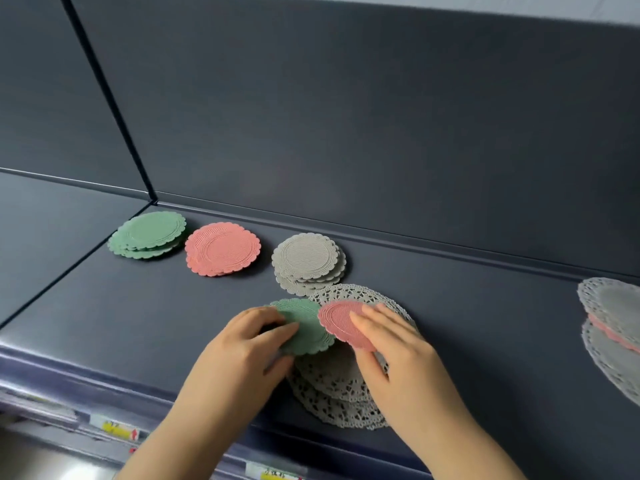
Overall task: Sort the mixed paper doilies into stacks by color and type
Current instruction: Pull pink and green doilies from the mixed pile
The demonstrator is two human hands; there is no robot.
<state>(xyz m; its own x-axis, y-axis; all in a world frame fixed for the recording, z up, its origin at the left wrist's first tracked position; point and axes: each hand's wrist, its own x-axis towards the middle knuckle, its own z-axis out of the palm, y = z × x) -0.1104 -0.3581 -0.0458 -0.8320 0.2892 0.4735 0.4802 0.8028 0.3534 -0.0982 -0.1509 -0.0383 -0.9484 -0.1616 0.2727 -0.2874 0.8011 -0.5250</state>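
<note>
While my left hand (242,344) pinches a green doily (304,327), thumb on top and fingers curled beneath its left edge, my right hand (394,351) has a pink doily (341,322) in its grip, fingers lying nearly straight across its right half and the thumb just below its lower edge. The pink one is tilted and overlaps the green one's right rim. Both sit above a loose pile of grey lace doilies (332,386) near the front of the dark shelf (138,323). Toward the back of the shelf, well apart from my hands, three stacks stand in a row: a green stack (149,233) in the left corner, a pink stack (221,247) just beside it, and a beige stack (308,258) whose near edge touches the lace pile. At the far right lies another lace heap (613,323) with a pink edge showing between its layers. Yellow price labels (117,429) line the shelf's front rail.
</note>
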